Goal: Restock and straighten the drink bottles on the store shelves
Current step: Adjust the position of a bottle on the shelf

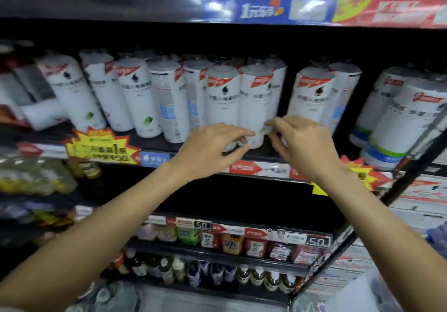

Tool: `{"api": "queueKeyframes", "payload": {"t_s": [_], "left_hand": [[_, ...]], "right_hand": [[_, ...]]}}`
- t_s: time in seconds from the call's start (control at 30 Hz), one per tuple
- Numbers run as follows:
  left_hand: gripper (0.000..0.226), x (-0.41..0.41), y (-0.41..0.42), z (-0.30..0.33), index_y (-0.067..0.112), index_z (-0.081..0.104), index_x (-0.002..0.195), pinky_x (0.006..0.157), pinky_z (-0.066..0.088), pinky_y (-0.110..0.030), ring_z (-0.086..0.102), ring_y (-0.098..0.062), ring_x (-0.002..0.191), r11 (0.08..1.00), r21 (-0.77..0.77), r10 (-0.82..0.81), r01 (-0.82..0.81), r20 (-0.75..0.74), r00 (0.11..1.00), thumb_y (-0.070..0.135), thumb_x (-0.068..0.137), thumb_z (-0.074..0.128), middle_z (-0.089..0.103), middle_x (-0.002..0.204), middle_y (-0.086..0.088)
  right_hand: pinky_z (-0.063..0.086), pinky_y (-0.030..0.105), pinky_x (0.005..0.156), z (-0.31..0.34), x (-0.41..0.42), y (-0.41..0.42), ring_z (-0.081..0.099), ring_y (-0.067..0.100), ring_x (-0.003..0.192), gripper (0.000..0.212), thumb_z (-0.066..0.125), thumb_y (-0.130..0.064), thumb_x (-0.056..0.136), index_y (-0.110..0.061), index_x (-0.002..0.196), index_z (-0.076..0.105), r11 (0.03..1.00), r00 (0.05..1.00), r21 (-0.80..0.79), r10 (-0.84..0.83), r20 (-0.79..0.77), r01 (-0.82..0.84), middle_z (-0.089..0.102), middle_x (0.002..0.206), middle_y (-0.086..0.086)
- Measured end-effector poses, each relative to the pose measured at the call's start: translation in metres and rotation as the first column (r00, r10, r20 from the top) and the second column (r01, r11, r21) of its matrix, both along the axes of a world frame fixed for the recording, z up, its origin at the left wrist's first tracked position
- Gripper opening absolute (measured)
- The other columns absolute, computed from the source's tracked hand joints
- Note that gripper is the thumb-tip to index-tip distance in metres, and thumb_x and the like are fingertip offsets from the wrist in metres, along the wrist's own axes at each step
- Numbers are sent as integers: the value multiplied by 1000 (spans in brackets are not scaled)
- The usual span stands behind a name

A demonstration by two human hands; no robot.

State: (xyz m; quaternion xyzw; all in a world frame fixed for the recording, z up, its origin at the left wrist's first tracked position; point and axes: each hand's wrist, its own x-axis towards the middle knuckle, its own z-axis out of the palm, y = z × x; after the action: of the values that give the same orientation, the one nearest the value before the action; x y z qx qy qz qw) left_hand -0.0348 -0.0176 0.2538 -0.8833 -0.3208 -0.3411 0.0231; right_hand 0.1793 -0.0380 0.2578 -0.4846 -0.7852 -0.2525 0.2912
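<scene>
White-labelled bottles (223,99) above "50" tags (202,225)

tall white bottles (223,103) with red-banded labels stand upright, crowded in rows on the middle shelf (154,146).

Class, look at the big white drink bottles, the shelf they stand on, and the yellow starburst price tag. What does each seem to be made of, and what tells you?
White drink bottles: probably plastic in a matte printed sleeve; the wrap covers the shoulder.
Shelf: likely dark painted metal, thin and rigid, though blurred.
Yellow starburst price tag: glossy card or paper, flat with cut points.
</scene>
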Motion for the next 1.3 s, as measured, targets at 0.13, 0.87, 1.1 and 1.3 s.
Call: {"api": "queueKeyframes", "payload": {"t_s": [0.13, 0.87, 1.1, 1.3], "left_hand": [[25, -71, 8, -19, 14, 70, 111, 76, 51, -27, 65, -16, 84, 969, 244, 44, -35, -33, 998, 24, 93, 57, 72, 91, 3], [79, -404, 191, -15, 5, 44, 139, 88, 45, -45, 54, -43, 111, 817, 75, 559, -571, -343, 755, 51, 79, 66, 56, 124, -24], [82, -399, 207, -26, 12, 16, 152, 88, 44, -41, 50, -37, 119, 755, 112, 611, -646, -477, 631, 52, 90, 53, 48, 134, -19], [78, -418, 176, -28, 11, 30, 147, 84, 45, -40, 54, -34, 114, 816, -22, 578, -578, 0, 816, 49, 86, 61, 54, 130, -16]], "right_hand": [[45, 27, 46, -4, -59, 13, 65, 27, 67, 25, 50, -22, 87, -13, 100, 69, 989, 988, -8, 145, 48, -145, 67, 78, 3], [14, 45, 114, -31, -421, 171, 49, 30, 128, 24, 71, -21, 78, -8, 98, 74, 925, 867, 141, 267, 421, -353, 67, 116, 9], [20, 42, 109, -31, -424, 173, 40, 27, 132, 23, 62, -27, 84, -11, 96, 74, 968, 876, 125, 136, 463, -217, 66, 115, 8], [42, 37, 87, -13, -449, 158, 58, 28, 107, 33, 43, -24, 90, -7, 105, 66, 979, 949, -12, 202, 244, -205, 68, 102, 8]]}}
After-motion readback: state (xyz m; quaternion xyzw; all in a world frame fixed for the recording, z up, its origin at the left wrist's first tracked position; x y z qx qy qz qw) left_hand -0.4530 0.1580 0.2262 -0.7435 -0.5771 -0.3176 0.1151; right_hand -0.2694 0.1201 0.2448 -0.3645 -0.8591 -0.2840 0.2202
